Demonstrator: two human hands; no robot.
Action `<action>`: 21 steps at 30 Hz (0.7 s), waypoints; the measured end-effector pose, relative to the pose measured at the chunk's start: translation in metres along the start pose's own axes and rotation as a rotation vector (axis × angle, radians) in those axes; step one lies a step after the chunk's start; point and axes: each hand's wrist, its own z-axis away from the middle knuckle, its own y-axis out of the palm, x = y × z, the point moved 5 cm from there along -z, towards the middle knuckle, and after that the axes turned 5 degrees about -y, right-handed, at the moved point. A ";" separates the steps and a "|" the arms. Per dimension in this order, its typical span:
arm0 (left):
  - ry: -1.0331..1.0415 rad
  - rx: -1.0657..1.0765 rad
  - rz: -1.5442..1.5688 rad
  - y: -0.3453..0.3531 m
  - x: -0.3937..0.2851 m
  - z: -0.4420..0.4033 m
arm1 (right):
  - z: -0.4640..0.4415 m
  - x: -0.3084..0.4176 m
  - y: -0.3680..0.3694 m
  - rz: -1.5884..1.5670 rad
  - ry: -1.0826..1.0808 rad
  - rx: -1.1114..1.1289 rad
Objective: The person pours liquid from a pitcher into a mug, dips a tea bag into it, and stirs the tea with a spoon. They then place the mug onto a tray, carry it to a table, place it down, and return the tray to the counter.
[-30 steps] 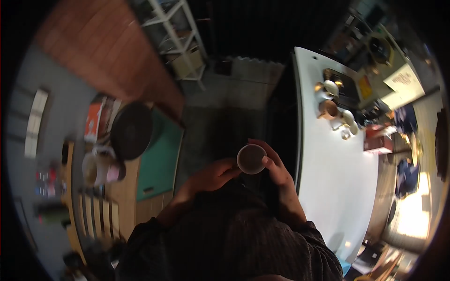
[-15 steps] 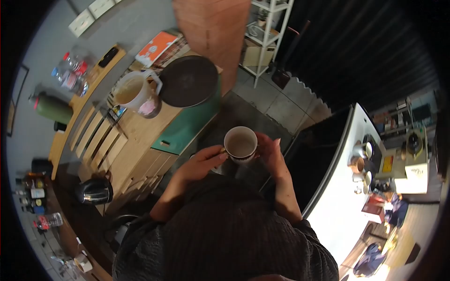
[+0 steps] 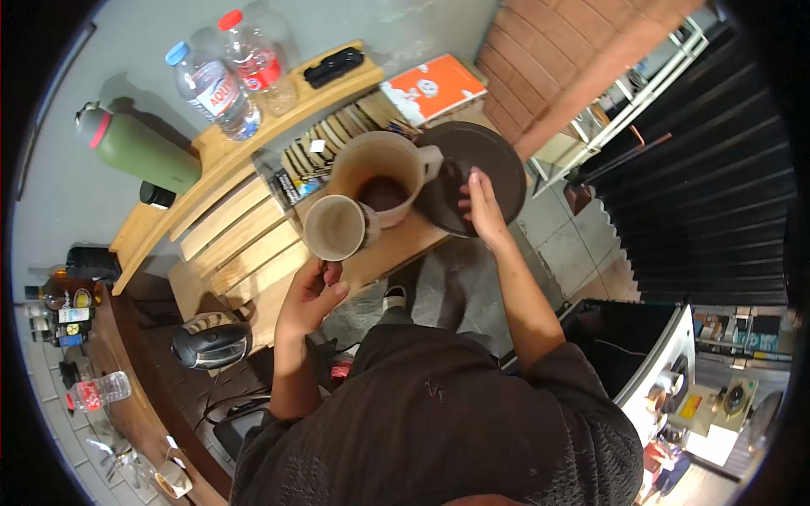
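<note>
Mug (image 3: 334,229) is gripped by its handle in the person's left hand (image 3: 307,304), in front of the pitcher (image 3: 368,158). The right hand (image 3: 487,212), fingers loosely spread, is over a dark round disc (image 3: 483,148). Farther off, plastic bottles (image 3: 218,94) stand on a wooden ledge (image 3: 342,90).

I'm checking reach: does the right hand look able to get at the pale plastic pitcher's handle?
Probably yes. The right hand looks empty and is near the handle of the pale plastic pitcher, with nothing visible between them; the white mug in the left hand is on the opposite side.
</note>
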 end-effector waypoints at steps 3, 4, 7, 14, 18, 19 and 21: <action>0.041 -0.162 0.038 -0.038 0.011 0.004 | -0.057 0.009 0.032 0.382 -0.683 -0.260; 0.036 -0.175 0.043 -0.045 0.015 0.004 | -0.066 0.005 0.037 0.384 -0.680 -0.246; -0.022 -0.388 -0.006 -0.063 0.026 0.014 | -0.094 -0.008 0.050 0.244 -0.589 -0.090; 0.147 -0.465 0.173 -0.055 0.032 0.027 | -0.091 -0.022 0.063 0.007 -0.590 -0.280; 0.193 -0.523 0.170 -0.030 0.026 0.039 | -0.061 0.003 0.044 -0.049 -0.708 -0.244; 0.200 -0.540 0.152 -0.021 0.023 0.040 | -0.050 0.022 0.034 -0.055 -0.715 -0.244; 0.201 -0.572 0.096 -0.002 0.016 0.039 | -0.023 0.070 0.006 -0.133 -0.650 -0.234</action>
